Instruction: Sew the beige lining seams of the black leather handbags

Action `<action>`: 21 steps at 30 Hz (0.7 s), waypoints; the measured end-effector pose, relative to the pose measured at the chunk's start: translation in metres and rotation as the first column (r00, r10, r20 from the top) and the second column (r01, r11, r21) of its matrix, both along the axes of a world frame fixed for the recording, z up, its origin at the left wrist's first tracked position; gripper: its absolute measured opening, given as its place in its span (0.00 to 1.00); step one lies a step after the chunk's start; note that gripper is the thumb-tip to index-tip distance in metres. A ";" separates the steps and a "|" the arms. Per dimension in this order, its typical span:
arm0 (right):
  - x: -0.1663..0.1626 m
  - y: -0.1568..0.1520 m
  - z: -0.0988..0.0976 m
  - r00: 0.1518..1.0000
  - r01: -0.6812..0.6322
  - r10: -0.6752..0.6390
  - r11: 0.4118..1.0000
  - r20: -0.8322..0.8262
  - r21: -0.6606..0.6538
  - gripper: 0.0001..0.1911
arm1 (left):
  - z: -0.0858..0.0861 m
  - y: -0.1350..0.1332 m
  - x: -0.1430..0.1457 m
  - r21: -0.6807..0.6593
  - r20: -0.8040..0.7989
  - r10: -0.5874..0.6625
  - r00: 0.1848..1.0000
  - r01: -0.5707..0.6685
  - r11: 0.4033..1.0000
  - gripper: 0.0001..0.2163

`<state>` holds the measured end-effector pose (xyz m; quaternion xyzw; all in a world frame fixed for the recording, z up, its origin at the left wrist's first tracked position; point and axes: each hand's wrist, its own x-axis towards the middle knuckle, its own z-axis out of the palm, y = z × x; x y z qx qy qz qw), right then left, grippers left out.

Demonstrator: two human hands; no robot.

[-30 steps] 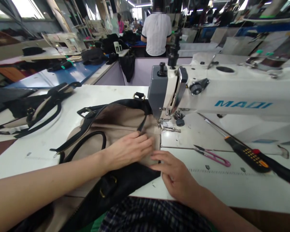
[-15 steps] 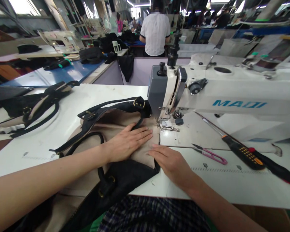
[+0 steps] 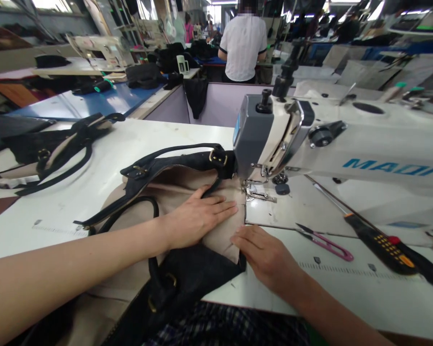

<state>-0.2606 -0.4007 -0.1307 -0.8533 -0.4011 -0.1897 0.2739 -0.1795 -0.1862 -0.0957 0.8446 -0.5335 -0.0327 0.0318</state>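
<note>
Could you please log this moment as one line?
left hand: flat on beige lining | right hand: at lining's edge | black bag: open, by sewing machine | pink snips: on table

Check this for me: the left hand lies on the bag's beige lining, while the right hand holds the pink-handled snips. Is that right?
Not quite: the right hand isn't holding the pink-handled snips; it is at the lining's edge, and the snips lie apart, to its right. The head view shows this. The left hand does lie on the bag's beige lining.

Reads moderately bright, lit from far-left windows and far ceiling lights. Shows glare on blue table at left; blurs far off, stretches toward edges.
</note>
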 end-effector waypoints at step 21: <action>0.027 -0.023 -0.001 0.998 0.037 -0.032 0.994 -0.055 0.099 0.11 | 0.006 -0.009 0.028 0.018 -0.099 -0.026 0.995 0.028 0.999 0.21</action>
